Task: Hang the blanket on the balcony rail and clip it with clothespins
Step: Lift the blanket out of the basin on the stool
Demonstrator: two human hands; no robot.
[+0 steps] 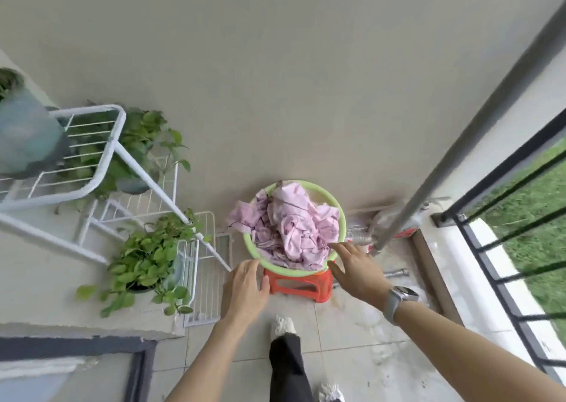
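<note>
Blanket (291,227) crumpled in green basin (342,218), both hands open, no legible writing

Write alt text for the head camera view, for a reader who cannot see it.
Two bare hands, left hand and right hand, reach open toward a crumpled pale pink blanket heaped in a round light green plastic basin on a small red plastic stool. A grey metal balcony rail runs at right, white wire plant racks at left.

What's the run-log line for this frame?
phase: reach | left hand: open, at basin rim | right hand: open, at rim | blanket: crumpled in basin on red stool | rail: bare
</note>
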